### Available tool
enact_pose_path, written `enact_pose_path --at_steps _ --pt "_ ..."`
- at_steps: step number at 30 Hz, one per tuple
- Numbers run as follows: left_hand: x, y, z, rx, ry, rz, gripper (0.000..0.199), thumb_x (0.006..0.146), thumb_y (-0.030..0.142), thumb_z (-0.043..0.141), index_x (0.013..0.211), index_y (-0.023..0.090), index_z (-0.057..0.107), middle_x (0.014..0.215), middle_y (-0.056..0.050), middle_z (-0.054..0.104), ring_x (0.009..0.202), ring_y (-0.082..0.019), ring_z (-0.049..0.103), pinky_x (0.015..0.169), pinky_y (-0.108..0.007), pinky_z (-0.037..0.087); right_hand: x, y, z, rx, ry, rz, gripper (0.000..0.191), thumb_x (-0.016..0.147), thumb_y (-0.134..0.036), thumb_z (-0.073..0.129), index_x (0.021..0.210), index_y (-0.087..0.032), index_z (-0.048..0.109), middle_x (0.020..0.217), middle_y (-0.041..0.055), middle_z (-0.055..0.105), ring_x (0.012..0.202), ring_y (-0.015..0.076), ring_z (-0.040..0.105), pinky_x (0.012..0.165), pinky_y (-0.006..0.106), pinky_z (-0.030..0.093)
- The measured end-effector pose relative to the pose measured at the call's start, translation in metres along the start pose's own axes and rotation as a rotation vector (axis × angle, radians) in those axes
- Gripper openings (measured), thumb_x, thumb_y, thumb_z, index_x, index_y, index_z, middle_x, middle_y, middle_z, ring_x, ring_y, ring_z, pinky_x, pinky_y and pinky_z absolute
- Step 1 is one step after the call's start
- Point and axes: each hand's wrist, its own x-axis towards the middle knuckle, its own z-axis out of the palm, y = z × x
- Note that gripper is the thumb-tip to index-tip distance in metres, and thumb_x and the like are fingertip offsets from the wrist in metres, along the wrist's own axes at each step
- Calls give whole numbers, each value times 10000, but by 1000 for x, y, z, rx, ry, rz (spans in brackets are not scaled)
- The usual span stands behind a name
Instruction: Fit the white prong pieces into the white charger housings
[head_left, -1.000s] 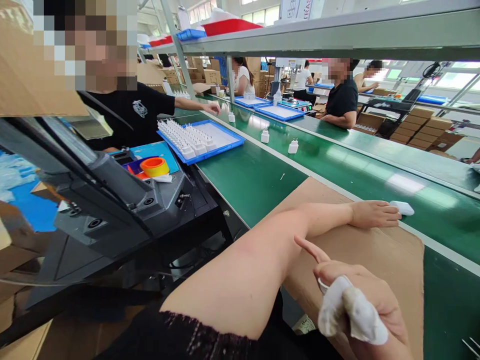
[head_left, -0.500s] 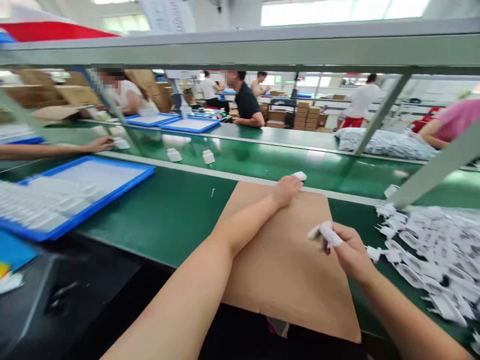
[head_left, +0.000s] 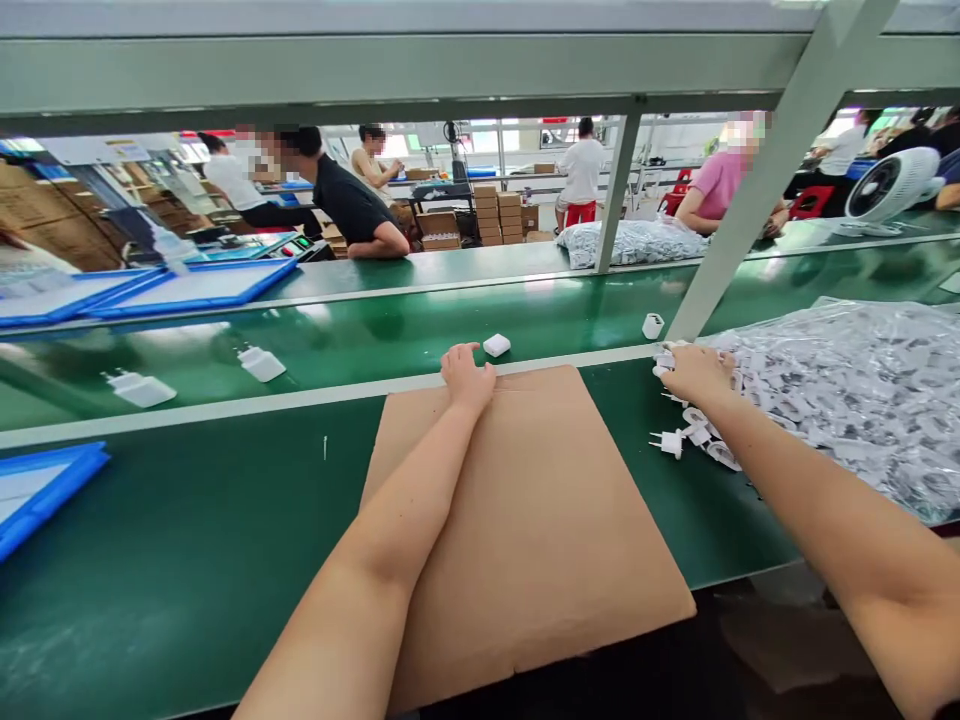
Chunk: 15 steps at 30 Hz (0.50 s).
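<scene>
My left hand (head_left: pixel 466 380) hovers over the far edge of a brown cardboard sheet (head_left: pixel 540 500), fingers apart and holding nothing. Just past its fingertips a white charger block (head_left: pixel 496 345) lies on the green belt. My right hand (head_left: pixel 697 372) is at the left edge of a heap of white plug parts (head_left: pixel 832 380), its fingers closed around a small white plug part (head_left: pixel 663 360). A few loose plug parts (head_left: pixel 670 442) with pins lie just below that hand. Another white charger block (head_left: pixel 652 325) sits on the belt beyond it.
Two white chargers with pins (head_left: pixel 261 363) (head_left: pixel 139 388) lie on the belt to the left. A blue-rimmed tray (head_left: pixel 52 490) is at the left edge. A slanted grey post (head_left: pixel 757 200) rises by the heap. Several people work across the belt.
The view has turned right. My left hand has let go of the white charger block, now on the belt. My right hand has moved from over the cardboard to the heap of plug parts.
</scene>
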Motion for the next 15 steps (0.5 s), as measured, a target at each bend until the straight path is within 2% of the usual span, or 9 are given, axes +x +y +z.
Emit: enact_pose_path --at_steps 3,6,10,13,15 --pt "-1 1 -1 -22 -8 -15 395 887 221 639 1277 214 572 1410 -110 571 1373 -297 457 1155 -427 390 14 -10 5 -131 -13 -64 466 914 -252 539 1356 -207 679 1361 192 641 1301 402 526 1136 635 268" --pt "-1 3 -1 -51 -10 -41 402 884 231 645 1280 222 577 1414 -118 562 1388 -312 450 1151 -439 392 21 -17 5 -162 -10 -85 430 899 -186 528 1267 -221 747 1279 202 645 1192 375 594 1045 555 367" --pt "-1 4 -2 -78 -17 -62 411 876 226 654 1280 222 582 1416 -122 562 1390 -318 453 1160 -451 381 20 -30 0 -154 -47 -154 434 903 -198 554 1294 -227 740 1264 207 637 1134 367 620 937 471 432" --pt "0 3 -2 -94 -35 -91 422 874 226 658 1289 213 580 1428 -124 560 1394 -313 453 1165 -447 378 23 -40 -5 -135 -139 -162 395 903 -216 621 1270 -158 755 1277 244 643 1119 366 636 883 414 461" --pt "2 1 -1 -98 -46 -120 426 876 231 655 1294 215 577 1434 -118 558 1397 -304 451 1167 -436 378 27 -44 -7 -106 -195 -168 317 876 -240 697 1142 -102 799 1166 250 696 1046 350 663 827 379 475"
